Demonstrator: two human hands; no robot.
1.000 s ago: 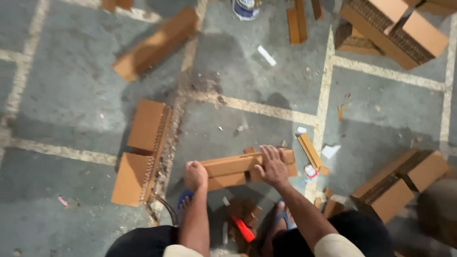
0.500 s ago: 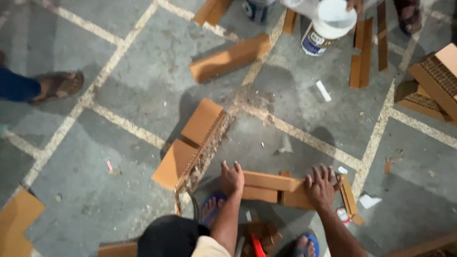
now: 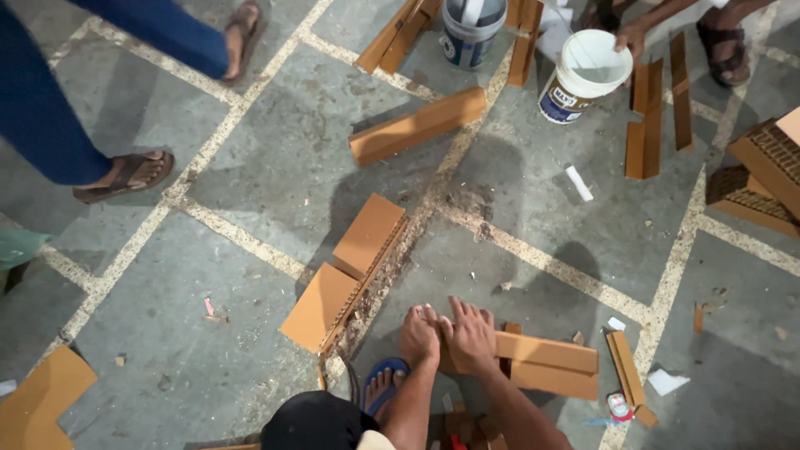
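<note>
My left hand [image 3: 419,337] and my right hand [image 3: 472,339] sit side by side, touching, on the left end of a long brown cardboard block [image 3: 546,364] that lies on the concrete floor. The left hand's fingers curl over the block's end. The right hand presses on top with its fingers spread. My foot in a blue sandal [image 3: 382,385] is just below the left hand. Two flat cardboard blocks [image 3: 367,235] [image 3: 320,305] lie end to end to the left of my hands.
Another long cardboard block [image 3: 417,126] lies farther away. Someone's hand [image 3: 633,37] holds a white bucket [image 3: 583,75] beside a grey bucket [image 3: 472,29] and cardboard strips [image 3: 646,125]. Corrugated blocks [image 3: 762,171] are stacked at right. A person in blue trousers and sandals [image 3: 125,175] stands at left.
My right hand has slid left along the block until it meets the left hand. The view has swung left and up, and a person in sandals has come closer on the left.
</note>
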